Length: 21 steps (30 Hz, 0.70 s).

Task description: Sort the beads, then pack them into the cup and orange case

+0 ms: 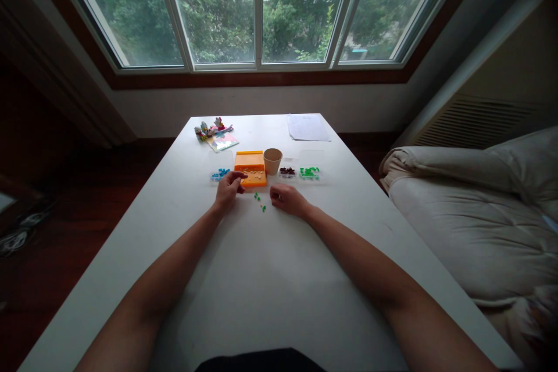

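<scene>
The loose green pieces (264,208) lie on the table (244,285) between the hands, just in front of the orange box (249,159). The left hand (228,189), fingers bent, is at the box's near-left corner; the right hand (288,199) is curled beside the pieces, and whether either hand pinches anything cannot be told. The cup (272,163) stands right of the box.

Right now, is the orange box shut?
No, the orange box is open, with small pale pieces showing inside.
</scene>
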Each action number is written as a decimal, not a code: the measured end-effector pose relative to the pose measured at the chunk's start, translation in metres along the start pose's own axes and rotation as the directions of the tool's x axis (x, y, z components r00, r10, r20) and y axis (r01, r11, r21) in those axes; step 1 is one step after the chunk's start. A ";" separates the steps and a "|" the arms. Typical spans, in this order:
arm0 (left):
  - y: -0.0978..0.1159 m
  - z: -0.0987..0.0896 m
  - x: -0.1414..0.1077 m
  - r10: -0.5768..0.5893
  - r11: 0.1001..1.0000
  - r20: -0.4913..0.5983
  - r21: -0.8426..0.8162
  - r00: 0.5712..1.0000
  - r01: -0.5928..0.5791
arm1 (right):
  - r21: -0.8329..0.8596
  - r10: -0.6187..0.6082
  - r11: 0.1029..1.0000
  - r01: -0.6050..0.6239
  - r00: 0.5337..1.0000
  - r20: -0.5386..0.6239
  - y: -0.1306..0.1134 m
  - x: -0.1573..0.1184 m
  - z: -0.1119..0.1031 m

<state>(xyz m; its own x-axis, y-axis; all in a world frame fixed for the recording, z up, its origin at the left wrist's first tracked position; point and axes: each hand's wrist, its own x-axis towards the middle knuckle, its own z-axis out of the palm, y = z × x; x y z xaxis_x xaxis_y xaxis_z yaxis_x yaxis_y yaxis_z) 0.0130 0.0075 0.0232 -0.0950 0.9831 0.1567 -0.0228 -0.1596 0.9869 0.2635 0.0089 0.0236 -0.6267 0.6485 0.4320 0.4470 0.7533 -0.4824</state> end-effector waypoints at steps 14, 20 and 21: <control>0.002 0.004 -0.018 0.166 0.758 0.442 0.514 0.881 -0.401 | 0.052 0.218 0.973 -0.224 0.826 -0.520 0.037 -0.003 -0.023; 0.006 0.003 -0.021 0.142 0.635 0.548 0.588 0.824 -0.501 | 0.126 0.365 0.905 -0.406 0.588 -0.722 0.070 -0.011 -0.044; 0.007 0.003 -0.022 0.132 0.626 0.562 0.591 0.817 -0.508 | 0.144 0.385 0.892 -0.429 0.552 -0.740 0.074 -0.013 -0.046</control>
<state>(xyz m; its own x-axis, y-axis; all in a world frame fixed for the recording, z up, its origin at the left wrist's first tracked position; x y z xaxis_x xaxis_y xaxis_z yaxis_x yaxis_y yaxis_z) 0.0182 -0.0148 0.0269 0.4785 0.8324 0.2794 0.6225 -0.5460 0.5607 0.3337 0.0615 0.0175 0.2986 0.7286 0.6164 0.5756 0.3777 -0.7253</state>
